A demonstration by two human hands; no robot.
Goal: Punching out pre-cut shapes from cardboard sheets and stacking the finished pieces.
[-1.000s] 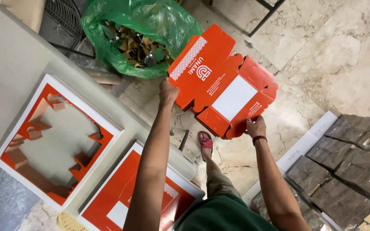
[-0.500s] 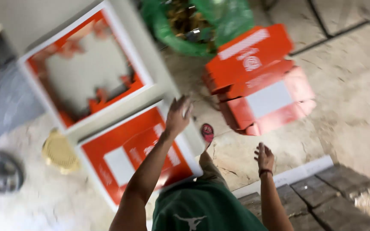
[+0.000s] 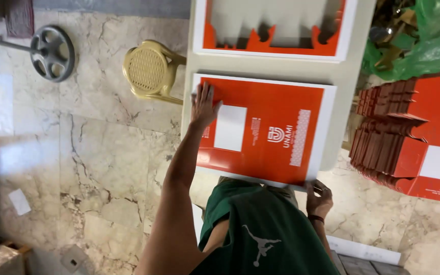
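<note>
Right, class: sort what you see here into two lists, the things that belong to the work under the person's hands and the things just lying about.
In the work:
left hand
right hand
orange printed sheet, gripped at two edges
punched-out orange frame
stack of orange cut blanks
pale table

Lying about:
yellow plastic stool
grey wheel on a rod
green bag of scraps

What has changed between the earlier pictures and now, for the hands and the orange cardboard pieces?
Both hands let go of the punched orange box blank, which now lies on the stack of blanks on the floor. The left hand moved to the printed orange sheet on the table and lies flat on its far corner; the right hand grips its near edge. The empty cut-out frame stayed in place.
</note>
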